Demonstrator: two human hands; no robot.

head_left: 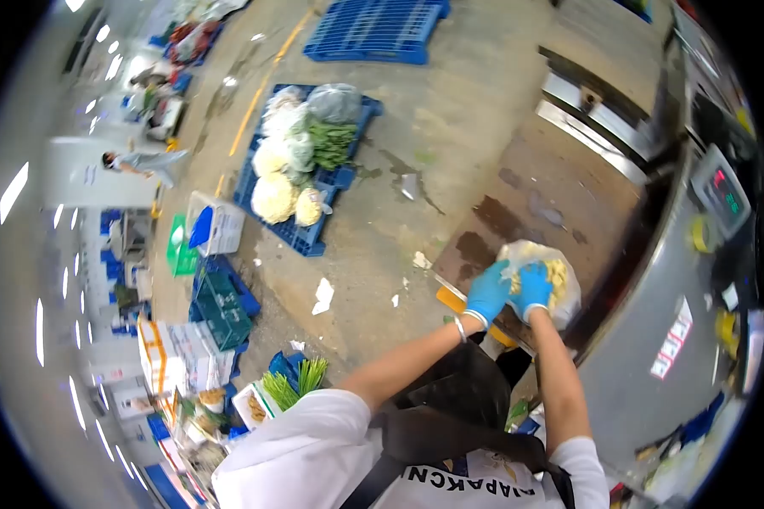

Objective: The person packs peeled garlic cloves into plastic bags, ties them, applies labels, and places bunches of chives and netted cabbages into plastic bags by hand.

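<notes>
A clear plastic bag (574, 293) with pale yellow pieces (557, 278) in it, too small to name, rests on the near end of a brown, wet-stained platform (560, 182). Both my hands wear blue gloves. My left hand (489, 293) is closed on the bag's left edge. Close beside it, my right hand (531, 288) lies over the bag and its yellow pieces, with its fingers bent down and their tips hidden.
Right of the platform is a grey metal table (628, 365) with a digital scale (723, 193). On the floor, a blue pallet (310, 246) bears bagged vegetables; another blue pallet (369, 34) lies farther off. Crates (221, 310) stand at left. A person (144, 161) walks in the background.
</notes>
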